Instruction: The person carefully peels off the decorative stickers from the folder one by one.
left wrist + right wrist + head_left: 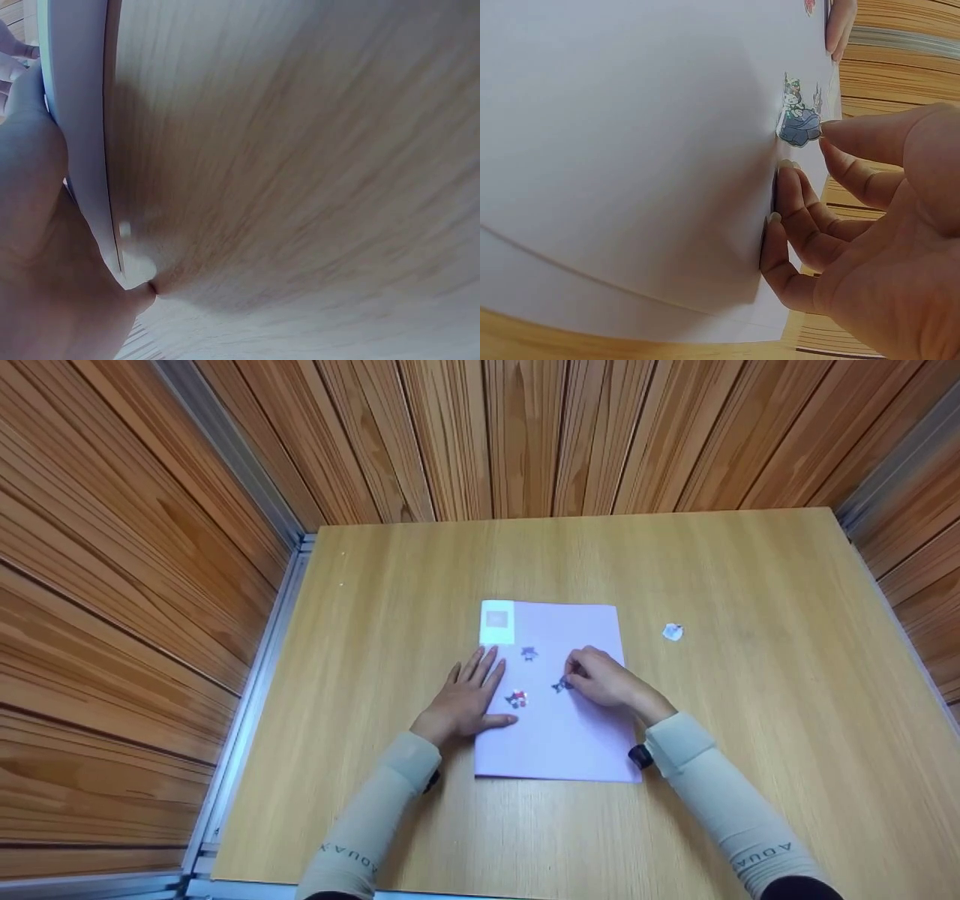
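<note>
A light purple folder or booklet (562, 742) lies on the table, with a pale label (496, 634) at its top left corner. Two small cartoon stickers, one purplish (529, 653) and one red and dark (517, 700), sit on its cover. My left hand (466, 701) rests over the left edge, fingers spread, thumb pointing across the cover. Between thumb and forefinger my right hand (604, 679) pinches the edge of a blue-skirted character sticker (800, 126) at the cover's middle. Whether that sticker lies fully flat, I cannot tell.
A small whitish crumpled scrap (673, 631) lies on the wooden table (787, 660), right of the folder. Wood-plank walls (525, 435) rise behind and at both sides. A metal rail (247, 705) runs along the table's left edge.
</note>
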A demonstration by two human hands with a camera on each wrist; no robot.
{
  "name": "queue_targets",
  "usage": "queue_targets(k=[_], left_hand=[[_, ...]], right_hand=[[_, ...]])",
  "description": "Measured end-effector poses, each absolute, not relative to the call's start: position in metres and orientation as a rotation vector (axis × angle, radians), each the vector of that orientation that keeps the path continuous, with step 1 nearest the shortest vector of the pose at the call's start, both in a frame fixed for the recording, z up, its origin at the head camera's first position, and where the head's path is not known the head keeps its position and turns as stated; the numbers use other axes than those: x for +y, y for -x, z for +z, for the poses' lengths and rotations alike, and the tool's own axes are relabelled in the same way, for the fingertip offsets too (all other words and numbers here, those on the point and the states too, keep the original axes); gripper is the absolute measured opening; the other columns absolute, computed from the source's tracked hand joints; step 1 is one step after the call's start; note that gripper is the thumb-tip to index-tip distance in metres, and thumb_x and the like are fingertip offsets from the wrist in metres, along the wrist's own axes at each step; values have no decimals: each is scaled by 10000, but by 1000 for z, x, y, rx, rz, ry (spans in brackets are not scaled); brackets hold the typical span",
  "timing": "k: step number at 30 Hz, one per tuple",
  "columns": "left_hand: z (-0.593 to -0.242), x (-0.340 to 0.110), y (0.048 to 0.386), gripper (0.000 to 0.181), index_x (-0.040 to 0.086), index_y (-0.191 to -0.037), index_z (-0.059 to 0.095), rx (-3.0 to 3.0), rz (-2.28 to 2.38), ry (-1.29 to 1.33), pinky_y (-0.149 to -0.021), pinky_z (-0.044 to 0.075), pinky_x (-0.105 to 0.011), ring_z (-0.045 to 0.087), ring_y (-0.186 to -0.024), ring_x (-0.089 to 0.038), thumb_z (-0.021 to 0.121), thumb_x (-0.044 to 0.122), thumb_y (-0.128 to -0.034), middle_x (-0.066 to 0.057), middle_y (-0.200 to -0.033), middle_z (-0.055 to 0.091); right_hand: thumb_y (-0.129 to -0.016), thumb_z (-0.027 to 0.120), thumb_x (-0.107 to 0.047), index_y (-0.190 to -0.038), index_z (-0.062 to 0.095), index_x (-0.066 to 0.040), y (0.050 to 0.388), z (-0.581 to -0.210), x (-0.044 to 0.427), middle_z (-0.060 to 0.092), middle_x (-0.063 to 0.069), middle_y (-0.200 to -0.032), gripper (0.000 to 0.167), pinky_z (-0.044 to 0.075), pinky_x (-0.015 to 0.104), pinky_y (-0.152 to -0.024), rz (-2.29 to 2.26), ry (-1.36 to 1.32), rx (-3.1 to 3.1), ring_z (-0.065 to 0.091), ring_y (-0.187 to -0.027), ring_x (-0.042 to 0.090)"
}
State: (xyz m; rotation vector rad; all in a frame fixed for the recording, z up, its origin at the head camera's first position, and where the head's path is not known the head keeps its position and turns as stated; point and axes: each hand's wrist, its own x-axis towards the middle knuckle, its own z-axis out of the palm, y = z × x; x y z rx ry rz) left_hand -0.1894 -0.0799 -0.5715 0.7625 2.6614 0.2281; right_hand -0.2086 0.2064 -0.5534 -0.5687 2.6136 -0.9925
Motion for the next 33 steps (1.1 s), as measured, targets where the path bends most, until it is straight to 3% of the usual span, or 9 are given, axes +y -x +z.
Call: queue_targets(k=[26, 33], left_hand=[[-570, -80, 189, 1022, 173, -1659, 11, 2670, 242, -771, -1255, 48, -560, -126, -1578, -281, 444, 763, -945, -40, -1723, -128], [-571, -81, 189, 1025, 185, -1658, -7, 2669, 213, -771, -1259, 51, -549, -139, -1576, -274, 424, 777, -941, -30, -1720, -143]], right_hand=[[-1018, 590, -97, -986, 629, -48, 208, -554, 215, 594, 92, -997, 70, 476, 406, -866, -1089, 457, 2570, 576, -943, 257], [-1009, 593, -62, -978, 630, -21, 206, -552, 220, 614, 106, -1003, 63, 475, 435, -898, -1141, 549, 2543, 581, -979, 273]])
